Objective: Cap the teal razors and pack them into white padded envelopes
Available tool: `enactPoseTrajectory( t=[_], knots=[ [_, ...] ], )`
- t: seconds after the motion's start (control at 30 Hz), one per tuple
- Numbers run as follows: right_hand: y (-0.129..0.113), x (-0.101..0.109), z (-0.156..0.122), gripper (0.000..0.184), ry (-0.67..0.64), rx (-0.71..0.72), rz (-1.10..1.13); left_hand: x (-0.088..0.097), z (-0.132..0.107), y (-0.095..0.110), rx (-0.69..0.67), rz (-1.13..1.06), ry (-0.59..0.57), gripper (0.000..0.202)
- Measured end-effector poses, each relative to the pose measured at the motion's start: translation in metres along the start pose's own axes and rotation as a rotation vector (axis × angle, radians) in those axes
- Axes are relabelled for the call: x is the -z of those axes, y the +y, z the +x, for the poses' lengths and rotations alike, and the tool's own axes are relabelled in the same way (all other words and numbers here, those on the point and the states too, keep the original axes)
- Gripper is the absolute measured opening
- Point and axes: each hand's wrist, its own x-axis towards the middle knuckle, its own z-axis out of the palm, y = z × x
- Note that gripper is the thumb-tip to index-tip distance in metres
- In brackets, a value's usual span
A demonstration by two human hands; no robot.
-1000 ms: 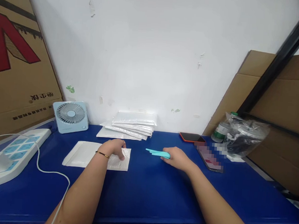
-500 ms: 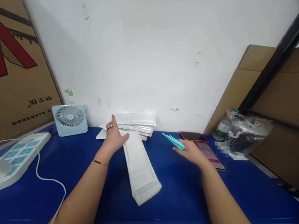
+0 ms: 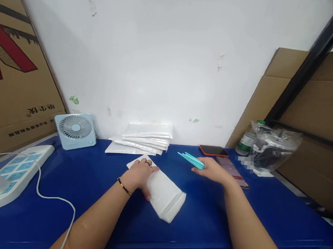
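Observation:
My left hand (image 3: 142, 175) lies across a long white padded envelope (image 3: 166, 196), its fingers over the top and its thumb at the near edge. The envelope slants over the desk, with its folded end towards the lower right. Part of it is hidden beneath the hand. In my right hand (image 3: 210, 169) is a bundle of thin teal strips (image 3: 194, 161), pinched at one end, the narrow tips fanning out to the left. What exactly the strips are cannot be made out. Behind the left hand, a stack of similar white padded envelopes (image 3: 147, 138) rests against the wall.
On the left stand a light blue fan (image 3: 75, 131) and a white power strip (image 3: 19, 172) with a cable. Two phones, one dark with a red edge (image 3: 213, 150) and one with a lit screen (image 3: 232, 171), lie beside my right hand. A bottle (image 3: 246, 143) and bagged item (image 3: 272, 149) stand farther right.
My left hand has come down and nearer from the stack onto the loose envelope and closed on it. The envelope has turned and moved away from the stack. My right hand has barely moved.

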Motion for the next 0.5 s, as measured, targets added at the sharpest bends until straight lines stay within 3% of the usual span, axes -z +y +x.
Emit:
enactPoseTrajectory(
  t=[0.1,0.23,0.33,0.5],
  knots=[
    [0.001,0.001,-0.001,0.025,0.007,-0.002,-0.025,-0.006,0.004,-0.005,-0.041,-0.01,0.121,0.107],
    [0.002,0.002,-0.001,0.023,-0.012,-0.001,-0.055,-0.014,0.015,-0.009,-0.254,-0.031,0.026,0.126],
    [-0.001,0.002,-0.002,0.019,-0.069,0.024,-0.057,-0.017,0.02,-0.008,-0.222,-0.076,0.081,0.111],
    [-0.003,-0.002,-0.001,0.01,-0.148,0.058,-0.073,-0.01,0.018,-0.003,-0.177,-0.102,0.244,0.063]
  ],
)
